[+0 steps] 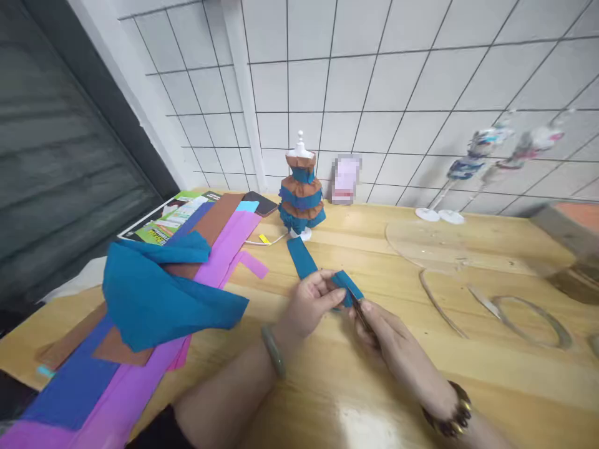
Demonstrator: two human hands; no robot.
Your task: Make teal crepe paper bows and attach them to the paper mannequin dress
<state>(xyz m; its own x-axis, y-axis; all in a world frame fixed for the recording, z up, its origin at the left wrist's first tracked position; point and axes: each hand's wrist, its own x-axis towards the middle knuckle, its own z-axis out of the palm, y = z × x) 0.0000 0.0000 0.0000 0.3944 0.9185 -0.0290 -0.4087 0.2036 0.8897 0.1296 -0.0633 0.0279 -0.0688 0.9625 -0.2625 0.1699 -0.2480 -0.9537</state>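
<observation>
My left hand (311,302) is closed in a pinch on a teal crepe paper strip (302,257), whose far part lies on the table. The strip's folded end (349,284) sticks out past my fingertips toward the right. My right hand (390,343) is closed around dark scissors (359,310), mostly hidden by the fingers, with the blades at the strip's edge. Behind the strip stands a small white dress form (300,148) wearing a tiered brown and teal paper dress (302,193).
At left lies a pile of crepe paper: a large teal sheet (159,305), purple (126,386), blue (75,393) and brown (224,215) pieces. A phone (259,204) lies behind it. Along the back right are two decorated stands (440,209), a clear disc (421,246) and loose rings (533,321).
</observation>
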